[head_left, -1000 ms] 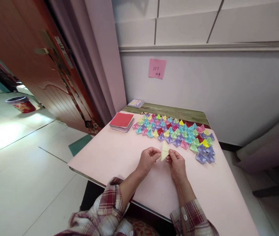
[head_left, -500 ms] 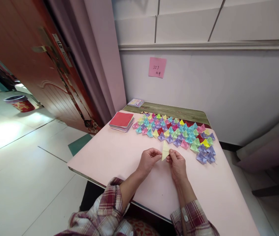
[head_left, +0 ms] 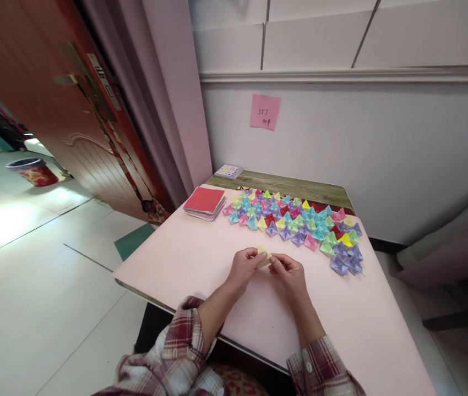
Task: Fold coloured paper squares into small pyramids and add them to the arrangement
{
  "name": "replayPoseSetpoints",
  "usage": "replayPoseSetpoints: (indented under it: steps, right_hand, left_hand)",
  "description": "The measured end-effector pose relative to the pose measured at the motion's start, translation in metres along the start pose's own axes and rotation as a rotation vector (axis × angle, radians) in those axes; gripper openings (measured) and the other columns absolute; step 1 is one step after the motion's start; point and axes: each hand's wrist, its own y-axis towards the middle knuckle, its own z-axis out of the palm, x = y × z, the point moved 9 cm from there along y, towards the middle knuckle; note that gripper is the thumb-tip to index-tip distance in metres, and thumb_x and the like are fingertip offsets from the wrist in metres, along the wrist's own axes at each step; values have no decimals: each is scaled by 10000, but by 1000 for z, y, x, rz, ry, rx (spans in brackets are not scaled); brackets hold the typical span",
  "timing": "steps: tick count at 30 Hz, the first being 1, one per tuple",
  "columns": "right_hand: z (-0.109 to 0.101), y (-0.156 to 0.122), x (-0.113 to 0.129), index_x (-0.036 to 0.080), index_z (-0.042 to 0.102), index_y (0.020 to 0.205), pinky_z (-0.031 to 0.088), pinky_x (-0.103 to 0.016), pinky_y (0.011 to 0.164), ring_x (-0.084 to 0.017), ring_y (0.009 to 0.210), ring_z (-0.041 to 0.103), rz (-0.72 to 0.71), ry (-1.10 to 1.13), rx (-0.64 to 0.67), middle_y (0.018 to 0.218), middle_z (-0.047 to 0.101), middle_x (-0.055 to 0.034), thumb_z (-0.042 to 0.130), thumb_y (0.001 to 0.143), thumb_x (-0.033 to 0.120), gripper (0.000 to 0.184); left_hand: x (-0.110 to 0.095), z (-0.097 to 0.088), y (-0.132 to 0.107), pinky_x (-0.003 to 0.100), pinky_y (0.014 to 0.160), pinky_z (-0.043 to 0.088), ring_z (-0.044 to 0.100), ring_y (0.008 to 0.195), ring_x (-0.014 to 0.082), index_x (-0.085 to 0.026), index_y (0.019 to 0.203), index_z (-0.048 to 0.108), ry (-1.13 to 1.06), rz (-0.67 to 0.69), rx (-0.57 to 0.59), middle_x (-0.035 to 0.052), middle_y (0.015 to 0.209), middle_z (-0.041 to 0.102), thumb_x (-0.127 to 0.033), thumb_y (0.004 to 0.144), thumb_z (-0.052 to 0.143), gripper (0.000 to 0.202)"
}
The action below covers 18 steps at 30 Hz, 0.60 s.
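Both my hands meet over the middle of the pink table top (head_left: 184, 258). My left hand (head_left: 245, 267) and my right hand (head_left: 288, 273) pinch a small pale yellow folded paper (head_left: 264, 256) between their fingertips; most of it is hidden by the fingers. Just beyond my hands lies a wide patch of several folded paper shapes (head_left: 295, 223) in many colours, laid side by side. A stack of square coloured sheets (head_left: 204, 202) with a red one on top rests at the far left corner.
A small pack of coloured paper (head_left: 228, 171) lies on the wooden table (head_left: 300, 188) against the wall. A pink note (head_left: 265, 111) is stuck on the wall. A brown door (head_left: 52, 110) and tiled floor are at left, with a red bin (head_left: 31, 171).
The yellow paper stood up as a visible triangle between my hands; now it is folded down smaller and mostly covered by my fingers. My right hand has shifted a little left.
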Motion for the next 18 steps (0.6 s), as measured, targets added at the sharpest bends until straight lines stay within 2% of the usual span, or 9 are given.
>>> replayPoseSetpoints:
  steps: [4, 7, 13, 18]
  right_hand:
    - [6, -3, -1, 209, 737, 977, 481, -236, 538, -118, 583, 585, 92, 197, 34, 744, 649, -15, 665, 792, 534, 380]
    - [13, -5, -4, 211, 728, 1015, 420, -206, 486, -83, 524, 523, 181, 247, 102, 754, 641, -5, 701, 772, 504, 382]
    - [18, -8, -3, 179, 733, 917, 309, -190, 431, -62, 464, 405, 202, 243, 182, 608, 582, 33, 776, 702, 450, 348]
    - [22, -12, -4, 169, 705, 976, 183, -170, 376, -42, 413, 307, 249, 243, 236, 536, 512, 61, 769, 709, 470, 408]
  left_hand:
    - [7, 11, -3, 214, 483, 340, 464, 476, 77, -142, 751, 623, -126, -152, 202, -24, 581, 559, -460, 680, 761, 354]
    - [0, 18, -9, 224, 533, 408, 534, 539, 91, -118, 866, 664, -102, -175, 323, 22, 689, 626, -446, 680, 772, 392]
    - [-11, 15, -13, 289, 667, 489, 617, 640, 139, -92, 856, 683, -41, -177, 358, 92, 789, 688, -450, 682, 774, 408]
    - [-11, 14, -14, 312, 732, 500, 639, 687, 155, -90, 868, 695, -89, -187, 356, 96, 797, 696, -440, 674, 789, 411]
